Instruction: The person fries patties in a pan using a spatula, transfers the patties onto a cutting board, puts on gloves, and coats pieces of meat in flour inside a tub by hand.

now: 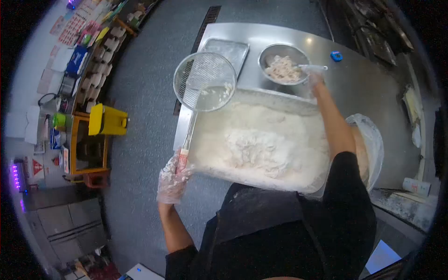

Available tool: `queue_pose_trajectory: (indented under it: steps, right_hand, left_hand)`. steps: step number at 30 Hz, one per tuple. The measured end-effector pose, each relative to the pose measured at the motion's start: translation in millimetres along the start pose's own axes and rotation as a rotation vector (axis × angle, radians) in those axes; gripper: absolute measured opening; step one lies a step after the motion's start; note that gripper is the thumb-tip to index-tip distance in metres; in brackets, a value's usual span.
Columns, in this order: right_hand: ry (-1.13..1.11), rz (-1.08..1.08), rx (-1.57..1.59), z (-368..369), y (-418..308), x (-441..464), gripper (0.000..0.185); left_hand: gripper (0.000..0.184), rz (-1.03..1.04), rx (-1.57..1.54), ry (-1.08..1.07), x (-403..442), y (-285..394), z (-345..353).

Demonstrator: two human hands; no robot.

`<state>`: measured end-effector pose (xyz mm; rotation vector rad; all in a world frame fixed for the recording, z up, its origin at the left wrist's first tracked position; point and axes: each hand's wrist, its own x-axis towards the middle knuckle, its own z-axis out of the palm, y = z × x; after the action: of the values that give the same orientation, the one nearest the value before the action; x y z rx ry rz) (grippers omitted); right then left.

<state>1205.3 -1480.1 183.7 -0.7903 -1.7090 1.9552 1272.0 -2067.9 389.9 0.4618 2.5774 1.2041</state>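
Note:
My left hand (pixel 174 181), in a clear plastic glove, is closed around the red grip of a wire-mesh strainer (pixel 205 77). The strainer is raised past the left end of a large tub, with a few pale bits on its mesh. White flour (pixel 261 149) fills the tub (pixel 247 179), heaped in the middle over covered lumps. My right hand (pixel 314 78), also gloved, is at the right rim of a metal bowl (pixel 266 49), closed on a utensil with a pale handle (pixel 322 67); its working end is hidden. Pale, wet-looking pieces (pixel 282 69) lie in the bowl.
A metal tray (pixel 240 51) lies behind the strainer on the steel table (pixel 280 31). A small blue object (pixel 336 56) sits at the back right. Right of the tub is a plastic-lined container (pixel 373 144). A yellow bin (pixel 108 120) stands on the floor at left.

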Motion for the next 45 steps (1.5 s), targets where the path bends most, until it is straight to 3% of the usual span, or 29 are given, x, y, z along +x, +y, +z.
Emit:
queue_pose_trajectory:
  steps: [1, 2, 4, 5, 7, 9, 12, 14, 16, 17, 18, 20, 21, 22, 25, 26, 27, 28, 30, 32, 34, 35, 37, 39, 42, 43, 44, 45]
  right_hand:
    - [-0.046, 0.028, 0.056, -18.0, 37.1, 32.6, 0.019]
    - [-0.049, 0.047, 0.061, -12.9, 33.5, 23.9, 0.019]
    - [0.007, 0.315, -0.027, -7.1, -5.2, -2.0, 0.022]
    - [0.012, 0.331, -0.025, -11.9, -8.8, -8.0, 0.022]
    - [-0.109, 0.352, -0.228, -19.0, -14.5, -7.1, 0.025]
    - [-0.152, 0.43, -0.28, -52.6, 11.6, 6.8, 0.026]
    - [-0.142, 0.357, -0.617, -58.0, -20.2, -19.2, 0.012]
    - [-0.031, -0.356, -1.542, -40.2, -87.5, -91.7, 0.026]
    - [-0.153, -0.319, -1.419, -47.0, -95.8, -140.9, 0.027]
    - [-0.345, -0.523, -1.409, -59.4, -65.0, -165.8, 0.032]
    - [-0.47, -0.308, -1.473, -64.0, -48.1, -196.9, 0.037]
    - [-0.782, 0.196, -1.635, -61.1, 0.4, -250.3, 0.046]
    - [-0.925, 0.324, -1.633, -57.7, 28.0, -270.0, 0.051]
    - [-0.997, 0.448, -1.582, -43.6, 31.5, -287.2, 0.057]
    - [-1.004, 0.677, -1.233, 10.7, 6.2, -313.6, 0.081]
    - [-0.928, 0.958, -1.116, 34.9, -11.2, -310.7, 0.074]
    - [-0.92, 0.96, -1.115, 30.4, 6.3, -315.6, 0.074]
    - [-0.947, 0.294, -1.017, 23.0, 37.7, -320.9, 0.065]
    - [-0.899, -0.369, -0.864, 37.8, 37.1, -322.9, 0.059]
    - [-0.356, 1.212, 0.162, 90.6, -14.5, -326.8, 0.065]
    - [-0.423, 1.164, 0.276, 95.8, 16.8, -322.8, 0.063]
    - [-0.493, 1.118, 0.389, 98.5, 29.3, -319.9, 0.061]
    - [-0.441, 1.023, 0.291, 108.4, 32.9, -319.2, 0.058]
    - [-0.38, 0.932, 0.204, 115.0, 35.5, -316.1, 0.055]
    - [-0.466, 0.884, 0.063, 117.7, 51.1, -297.7, 0.049]
    - [-0.586, 0.534, -0.225, 118.2, 76.5, -289.1, 0.041]
    - [-0.654, 0.353, -0.359, 121.6, 73.9, -287.5, 0.038]
    - [-0.692, 0.165, -0.496, 130.0, 54.2, -289.8, 0.037]
  left_hand:
    - [0.056, -0.021, 0.011, -0.002, -6.5, -3.6, -7.1]
    - [0.052, 0.068, 0.154, -0.001, -13.7, -7.4, -13.9]
    - [0.047, 0.15, 0.3, -0.019, -20.7, -13.5, -26.7]
    - [0.044, -0.08, 0.365, -0.069, -19.5, -15.8, -32.8]
    - [0.042, -0.309, 0.426, -0.119, -13.0, -17.2, -42.7]
    - [0.039, -0.009, 0.993, -0.278, -1.6, -9.9, -54.6]
    - [0.032, -0.057, 1.132, -0.264, 18.5, 10.0, -57.8]
    - [0.031, -0.013, 1.234, -0.15, 32.6, 13.8, -54.4]
    - [0.029, 0.049, 1.27, -0.144, 45.7, 26.4, -55.3]
    - [0.028, 0.114, 1.312, -0.141, 50.5, 30.0, -55.5]
    - [0.029, 0.238, 1.206, -0.155, 56.4, 18.8, -63.7]
    - [0.022, 0.221, 1.272, -0.247, 67.7, 43.5, -66.3]
    - [0.018, 0.182, 1.337, -0.334, 70.3, 51.7, -66.5]
    - [0.014, 0.27, 1.34, -0.35, 74.5, 38.2, -70.6]
    - [0.016, 0.273, 1.312, -0.476, 82.8, 28.0, -75.6]
    - [0.016, 0.282, 1.311, -0.472, 84.0, 27.5, -75.1]
    - [0.017, 0.278, 1.272, -0.529, 84.9, 28.1, -74.1]
    - [0.019, 0.272, 1.233, -0.582, 84.9, 28.0, -74.3]
    - [0.02, 0.272, 1.149, -0.589, 87.8, 12.1, -75.7]
    - [0.022, 0.267, 1.063, -0.599, 86.9, 1.9, -71.9]
    - [0.029, 0.111, 0.912, -0.668, 82.0, -0.7, -64.3]
    - [0.029, 0.113, 0.911, -0.662, 80.4, -9.2, -61.5]
    - [0.035, 0.166, 0.72, -0.691, 80.0, -27.6, -56.2]
    - [0.036, 0.174, 0.803, -0.725, 78.6, -22.7, -46.1]
    - [0.031, 0.062, 1.027, -0.839, 71.4, -27.9, -27.6]
    - [0.03, 0.38, 0.994, -0.848, 72.7, -55.9, -19.3]
    - [0.03, 0.693, 0.947, -0.847, 71.8, -71.2, -16.5]
    - [0.03, 0.687, 0.951, -0.842, 68.8, -61.3, -9.0]
